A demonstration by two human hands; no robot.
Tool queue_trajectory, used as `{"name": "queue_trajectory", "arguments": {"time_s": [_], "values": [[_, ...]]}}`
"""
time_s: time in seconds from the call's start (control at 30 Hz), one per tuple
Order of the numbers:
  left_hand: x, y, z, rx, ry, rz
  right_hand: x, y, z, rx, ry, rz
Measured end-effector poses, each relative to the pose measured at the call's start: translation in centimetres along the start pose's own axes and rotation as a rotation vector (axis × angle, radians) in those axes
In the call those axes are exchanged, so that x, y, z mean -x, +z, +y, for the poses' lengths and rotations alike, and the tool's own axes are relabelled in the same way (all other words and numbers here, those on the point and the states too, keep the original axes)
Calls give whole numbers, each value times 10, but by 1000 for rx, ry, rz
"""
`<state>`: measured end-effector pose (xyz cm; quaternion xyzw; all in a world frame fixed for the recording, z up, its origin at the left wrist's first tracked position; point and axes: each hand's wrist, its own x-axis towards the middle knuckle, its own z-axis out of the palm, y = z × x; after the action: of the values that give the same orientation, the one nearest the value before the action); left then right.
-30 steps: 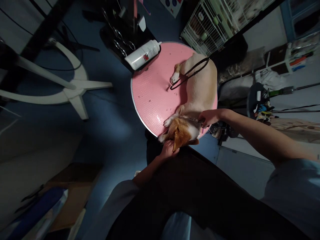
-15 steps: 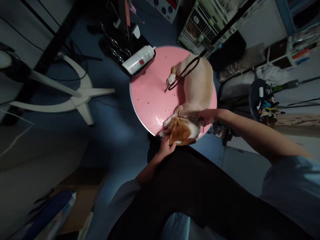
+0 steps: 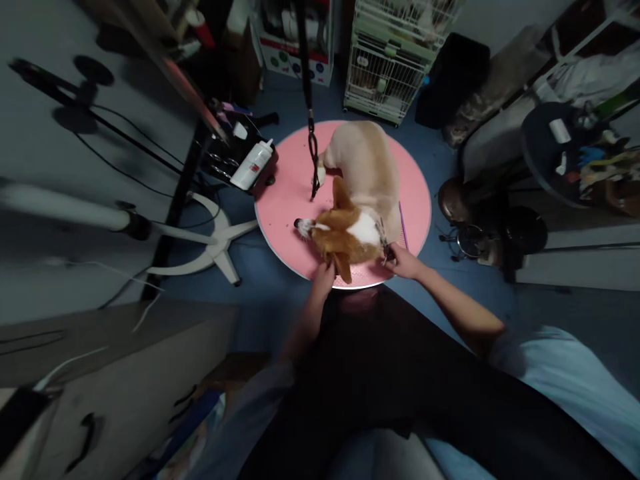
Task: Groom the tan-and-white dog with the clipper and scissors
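Observation:
A tan and white dog (image 3: 361,193) lies on a round pink table (image 3: 285,200), its orange head pointing left. My left hand (image 3: 324,275) rests under the dog's ear at the table's near edge. My right hand (image 3: 401,261) is closed on a pair of scissors (image 3: 384,241) held against the dog's neck fur. A purple comb (image 3: 403,225) lies on the pink table beside the dog. A black leash loop (image 3: 313,155) hangs from a pole above the table.
A white bottle (image 3: 251,165) lies on a black tray at the table's left. A wire cage (image 3: 393,63) stands behind the table. A white star-shaped stand base (image 3: 210,241) is at left, a dark stool (image 3: 533,230) and cluttered shelves at right.
The view swung round and pulled back. The dog's head has turned to point left. My right hand drew nearer to me along the dog's neck; my left hand stays by its ear.

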<state>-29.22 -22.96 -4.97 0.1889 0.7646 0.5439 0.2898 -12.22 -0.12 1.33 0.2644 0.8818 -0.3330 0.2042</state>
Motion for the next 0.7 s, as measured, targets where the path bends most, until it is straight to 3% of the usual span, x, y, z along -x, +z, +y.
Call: {"name": "queue_trajectory", "arguments": {"time_s": [0.13,0.27,0.4,0.53,0.7], "values": [[-4,-4,29,179,-401,-165,-11,73,8,-240,-15,101],[-3,16,57,448,-767,-60,-25,106,11,-395,-53,219],[2,34,65,512,-836,29,-32,114,14,-336,-91,167],[15,17,74,389,-852,-15,-29,120,6,-371,-101,146],[25,0,81,172,-859,-194,-28,119,-2,-385,-210,140]]}}
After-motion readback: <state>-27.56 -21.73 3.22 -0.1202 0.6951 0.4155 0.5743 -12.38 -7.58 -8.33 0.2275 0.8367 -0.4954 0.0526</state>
